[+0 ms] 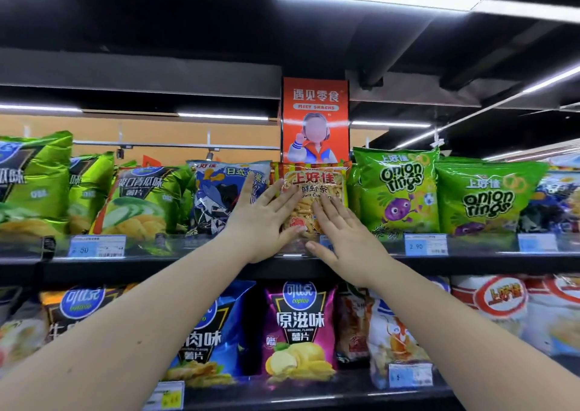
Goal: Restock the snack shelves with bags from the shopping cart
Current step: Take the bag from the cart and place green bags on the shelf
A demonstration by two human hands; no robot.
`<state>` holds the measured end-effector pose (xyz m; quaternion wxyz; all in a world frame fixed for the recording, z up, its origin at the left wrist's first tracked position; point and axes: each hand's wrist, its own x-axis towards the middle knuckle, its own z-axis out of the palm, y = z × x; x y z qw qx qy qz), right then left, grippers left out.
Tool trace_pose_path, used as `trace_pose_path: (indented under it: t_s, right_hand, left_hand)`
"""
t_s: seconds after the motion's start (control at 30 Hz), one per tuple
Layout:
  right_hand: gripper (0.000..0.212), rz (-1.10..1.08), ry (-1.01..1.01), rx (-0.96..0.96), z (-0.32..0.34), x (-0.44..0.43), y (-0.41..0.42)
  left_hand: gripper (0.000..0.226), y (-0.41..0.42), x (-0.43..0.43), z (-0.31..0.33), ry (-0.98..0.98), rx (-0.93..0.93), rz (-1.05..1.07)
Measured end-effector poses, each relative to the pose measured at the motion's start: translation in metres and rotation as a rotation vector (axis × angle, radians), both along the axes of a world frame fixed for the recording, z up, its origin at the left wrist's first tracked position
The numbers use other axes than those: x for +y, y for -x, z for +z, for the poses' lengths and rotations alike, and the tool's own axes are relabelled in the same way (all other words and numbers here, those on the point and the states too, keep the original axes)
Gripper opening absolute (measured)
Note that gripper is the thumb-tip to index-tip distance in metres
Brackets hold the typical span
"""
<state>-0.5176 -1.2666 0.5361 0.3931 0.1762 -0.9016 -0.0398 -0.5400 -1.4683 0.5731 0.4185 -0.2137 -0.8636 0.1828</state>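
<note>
A clear orange-and-red bag of prawn crackers (314, 180) stands upright on the upper shelf (470, 258), between a blue-and-white bag (216, 191) and green onion ring bags (397, 188). My left hand (263, 219) lies flat with fingers spread against the cracker bag's left side, also touching the blue bag. My right hand (342, 235) presses flat on the cracker bag's lower right front. Neither hand grips anything. The shopping cart is out of view.
Green cucumber chip bags (138, 200) fill the upper shelf's left. An orange snack sign (315, 118) stands behind the cracker bag. The lower shelf (314, 393) holds purple, blue and white chip bags. Price tags line both shelf edges.
</note>
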Motion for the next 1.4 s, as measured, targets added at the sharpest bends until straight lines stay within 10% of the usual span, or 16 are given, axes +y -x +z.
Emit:
trace_pose_path:
  t_s: [0.43, 0.9, 1.4]
  right_hand:
    - [0.098, -0.034, -0.040, 0.017, -0.001, 0.001, -0.001]
    - [0.042, 0.061, 0.055, 0.494, 0.011, 0.110, -0.036]
    - [0.066, -0.022, -0.054, 0.356, 0.020, 0.160, 0.003]
  left_hand:
    - [0.103, -0.002, 0.002, -0.016, -0.024, -0.012, -0.092]
    - [0.051, -0.013, 0.096, 0.013, -0.247, 0.252, -0.564]
    - [0.080, 0.008, 0.175, 0.001, -0.185, 0.263, -0.218]
